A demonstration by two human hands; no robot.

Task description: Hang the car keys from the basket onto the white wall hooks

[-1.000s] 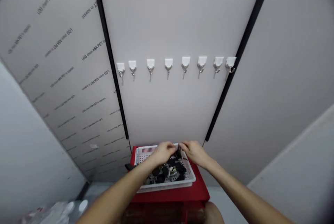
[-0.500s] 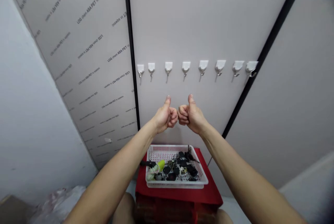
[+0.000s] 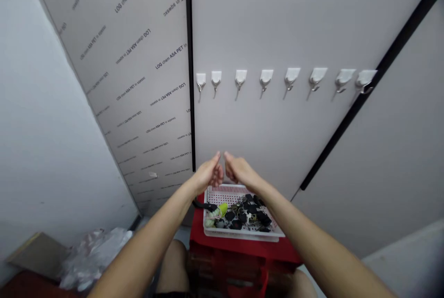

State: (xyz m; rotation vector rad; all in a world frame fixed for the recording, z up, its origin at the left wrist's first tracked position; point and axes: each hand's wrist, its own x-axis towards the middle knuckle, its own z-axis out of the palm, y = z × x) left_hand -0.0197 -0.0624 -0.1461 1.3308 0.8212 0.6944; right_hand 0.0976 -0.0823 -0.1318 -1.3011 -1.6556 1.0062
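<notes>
Thumbs-up gone since the last look: our left hand (image 3: pixel 208 174) and right hand (image 3: pixel 241 171) now spread open, holding nothing, fingertips nearly meeting, just above the far rim of a white plastic basket (image 3: pixel 243 234). Bunched keys and black fobs (image 3: pixel 248 214) lie inside, on a red stand (image 3: pixel 198 233).

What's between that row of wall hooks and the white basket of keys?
The person's left hand and right hand, seen in the head view, held in front of the pale wall panel.
</notes>
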